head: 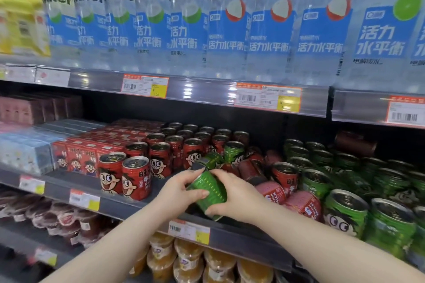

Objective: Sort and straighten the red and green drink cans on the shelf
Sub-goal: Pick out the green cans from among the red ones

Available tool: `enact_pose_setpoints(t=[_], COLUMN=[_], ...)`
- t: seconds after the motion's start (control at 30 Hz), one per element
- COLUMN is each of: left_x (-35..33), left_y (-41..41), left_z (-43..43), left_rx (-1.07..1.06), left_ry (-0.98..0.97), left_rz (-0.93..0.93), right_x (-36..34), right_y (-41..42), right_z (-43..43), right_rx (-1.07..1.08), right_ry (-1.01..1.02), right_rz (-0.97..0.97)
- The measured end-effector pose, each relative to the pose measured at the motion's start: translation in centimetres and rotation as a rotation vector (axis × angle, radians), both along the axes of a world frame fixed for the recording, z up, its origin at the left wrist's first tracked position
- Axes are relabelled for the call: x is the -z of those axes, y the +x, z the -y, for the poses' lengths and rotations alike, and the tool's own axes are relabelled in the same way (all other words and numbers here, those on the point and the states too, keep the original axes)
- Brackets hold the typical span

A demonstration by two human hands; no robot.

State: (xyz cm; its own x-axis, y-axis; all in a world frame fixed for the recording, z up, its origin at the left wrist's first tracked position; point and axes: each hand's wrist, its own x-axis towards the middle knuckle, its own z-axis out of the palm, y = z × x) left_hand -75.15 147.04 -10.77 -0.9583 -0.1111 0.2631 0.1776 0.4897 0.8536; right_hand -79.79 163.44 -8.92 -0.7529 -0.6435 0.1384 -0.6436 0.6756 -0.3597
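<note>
Left hand [180,193], right hand [236,195] curl round 1 tilted green metal can [208,187]. My wrist could roll fallen red metal cans [301,207] off.

The lone head-worn camera faced the shelf [57,178] from close up, tilted slightly down, with water bottles [230,30] at twelve o'clock and the shelf's front edge toward six.

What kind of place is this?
Most likely a supermarket drinks aisle: price tags line the shelf edges, water bottles fill the upper shelf, and red cans and green cans crowd the one below.
</note>
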Motion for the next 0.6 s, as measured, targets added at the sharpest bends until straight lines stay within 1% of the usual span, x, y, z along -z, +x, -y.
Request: enact_pose_setpoints(t=[0.07, 0.2, 0.3, 0.4, 0.47, 0.53, 0.57, 0.6], left_x=[-0.3, -0.8, -0.3, -0.1, -0.2, -0.4, -0.4, -0.5], left_y=[0.0, 0.1, 0.0, -0.5, -1.2, -1.8, -2.0, -2.2], left_z=[0.5, 1.9, 2.8, 3.4, 3.5, 3.2, 3.0, 3.0], left_rx=[-0.037, -0.045, -0.036, -0.019, -0.018, -0.081, -0.114, -0.132], left_ry=[-0.066, -0.097, -0.167, -0.153, -0.216, -0.291, -0.279, -0.22], left_rz=[-0.027, -0.082, -0.063, -0.019, 0.014, -0.012, -0.037, -0.057], right_x=[0.0, 0.1, 0.5, 0.9, 1.1, 1.3, 1.4, 1.4], right_y=[0.0, -0.4, -0.4, -0.5, -0.7, -1.0, -1.1, -1.2], right_z=[0.7, 1.6, 2.1, 2.8, 3.1, 3.4, 3.5, 3.6], right_rx=[0.005, 0.017, 0.009, 0.007, 0.018, 0.027, 0.03, 0.032], right_ry=[-0.032, -0.057, -0.044, -0.047, -0.062, -0.069, -0.077, -0.087], right_rz=[0.019, 0.057, 0.103, 0.124, 0.11, 0.113, 0.123, 0.135])
